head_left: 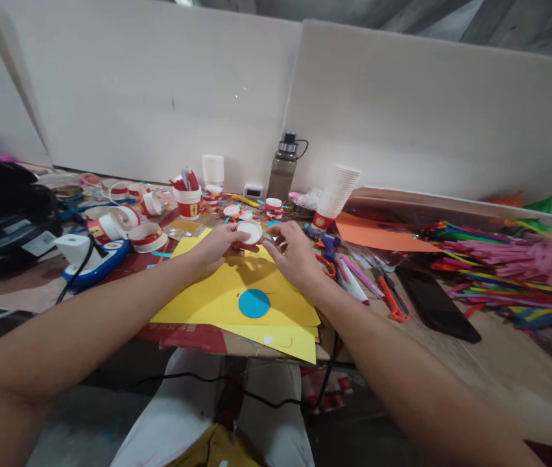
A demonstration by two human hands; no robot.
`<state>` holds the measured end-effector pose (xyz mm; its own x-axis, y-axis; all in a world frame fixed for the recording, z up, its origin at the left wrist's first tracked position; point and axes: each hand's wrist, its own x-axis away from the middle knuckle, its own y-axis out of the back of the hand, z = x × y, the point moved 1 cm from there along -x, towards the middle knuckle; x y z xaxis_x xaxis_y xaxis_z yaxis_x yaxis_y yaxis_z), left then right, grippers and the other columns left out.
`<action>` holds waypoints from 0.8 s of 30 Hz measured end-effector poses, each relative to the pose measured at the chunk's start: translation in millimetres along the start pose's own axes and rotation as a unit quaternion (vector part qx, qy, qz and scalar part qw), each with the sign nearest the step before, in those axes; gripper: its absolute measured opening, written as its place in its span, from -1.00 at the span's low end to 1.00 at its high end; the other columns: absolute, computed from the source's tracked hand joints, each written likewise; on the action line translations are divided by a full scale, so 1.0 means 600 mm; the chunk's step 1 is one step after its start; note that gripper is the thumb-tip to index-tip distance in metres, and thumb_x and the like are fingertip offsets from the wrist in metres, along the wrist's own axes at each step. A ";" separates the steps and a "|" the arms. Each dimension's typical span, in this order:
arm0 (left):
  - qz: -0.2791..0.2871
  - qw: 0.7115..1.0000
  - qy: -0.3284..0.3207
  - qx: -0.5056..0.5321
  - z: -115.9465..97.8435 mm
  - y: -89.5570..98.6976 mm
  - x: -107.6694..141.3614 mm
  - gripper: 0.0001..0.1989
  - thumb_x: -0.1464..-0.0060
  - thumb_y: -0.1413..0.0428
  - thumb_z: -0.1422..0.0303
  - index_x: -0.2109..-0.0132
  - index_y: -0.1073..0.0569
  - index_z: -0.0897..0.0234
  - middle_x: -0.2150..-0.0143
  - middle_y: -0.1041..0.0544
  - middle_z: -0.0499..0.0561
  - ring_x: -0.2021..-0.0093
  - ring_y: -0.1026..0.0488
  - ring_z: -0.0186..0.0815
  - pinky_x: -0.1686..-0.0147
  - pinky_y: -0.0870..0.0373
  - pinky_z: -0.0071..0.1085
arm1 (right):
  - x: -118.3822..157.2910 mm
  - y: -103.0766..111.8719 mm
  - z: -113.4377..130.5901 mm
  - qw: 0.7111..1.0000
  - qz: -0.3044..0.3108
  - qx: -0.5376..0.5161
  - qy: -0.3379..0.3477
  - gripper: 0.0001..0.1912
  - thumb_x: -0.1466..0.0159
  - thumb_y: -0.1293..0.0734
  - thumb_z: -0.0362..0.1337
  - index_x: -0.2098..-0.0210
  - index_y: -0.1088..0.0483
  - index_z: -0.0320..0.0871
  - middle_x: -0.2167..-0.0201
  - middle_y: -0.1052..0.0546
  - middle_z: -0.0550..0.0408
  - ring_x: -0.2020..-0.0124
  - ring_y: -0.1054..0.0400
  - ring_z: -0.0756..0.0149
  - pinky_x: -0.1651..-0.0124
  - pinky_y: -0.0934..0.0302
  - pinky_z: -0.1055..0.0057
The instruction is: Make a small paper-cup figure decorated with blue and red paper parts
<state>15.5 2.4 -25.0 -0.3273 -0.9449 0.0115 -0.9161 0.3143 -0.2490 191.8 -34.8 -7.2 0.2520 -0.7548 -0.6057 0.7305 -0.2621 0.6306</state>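
Note:
My left hand (222,245) grips a cut-down white paper cup (250,231), its round side tilted up toward me. Close to its right edge is my right hand (294,251), fingers bent in a pinch; whatever they hold is too small to make out. Both hands are above yellow paper sheets (192,299) on the table. A blue paper disc (254,303) lies on the top sheet, below the hands.
At the back stand a grey bottle (282,170), a stack of paper cups (338,191) and a cup of red pieces (188,202). Cut cup rings (147,237) and a power strip (95,266) lie left. Markers (353,282), a phone (436,303) and pipe cleaners (514,259) lie right.

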 end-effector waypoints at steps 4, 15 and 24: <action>-0.015 1.000 -0.010 0.000 0.000 0.002 -0.002 -0.72 0.10 -0.21 0.44 0.16 -0.50 0.38 0.26 -0.61 0.13 0.43 -0.55 -0.36 0.57 -0.33 -0.60 | -0.002 0.005 0.006 0.999 0.032 0.011 0.027 -0.99 -0.25 -0.33 -0.36 0.31 -0.39 -0.16 0.37 -0.44 0.07 0.31 -0.30 0.30 0.27 -0.21 0.36; -0.009 1.000 -0.019 -0.006 -0.009 -0.001 0.003 -0.73 0.12 -0.21 0.46 0.18 -0.50 0.38 0.29 -0.59 0.12 0.43 -0.54 -0.36 0.57 -0.31 -0.58 | 0.001 0.000 0.006 0.997 0.058 0.025 0.047 -0.98 -0.24 -0.33 -0.36 0.32 -0.41 -0.15 0.40 -0.44 0.08 0.38 -0.29 0.33 0.31 -0.17 0.39; 0.016 0.999 -0.024 -0.022 -0.002 -0.002 0.003 -0.71 0.12 -0.22 0.44 0.16 -0.50 0.37 0.26 -0.59 0.13 0.42 -0.53 -0.38 0.57 -0.28 -0.58 | 0.003 -0.002 0.009 0.995 0.077 0.038 0.042 -0.96 -0.24 -0.31 -0.38 0.34 -0.41 -0.16 0.40 -0.43 0.07 0.38 -0.27 0.32 0.30 -0.14 0.38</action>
<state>16.0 0.3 -23.3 -0.3453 -0.9376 -0.0416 -0.9152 0.3462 -0.2064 187.8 -39.0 -6.5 0.4123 -0.7373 -0.5352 0.6291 -0.1945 0.7526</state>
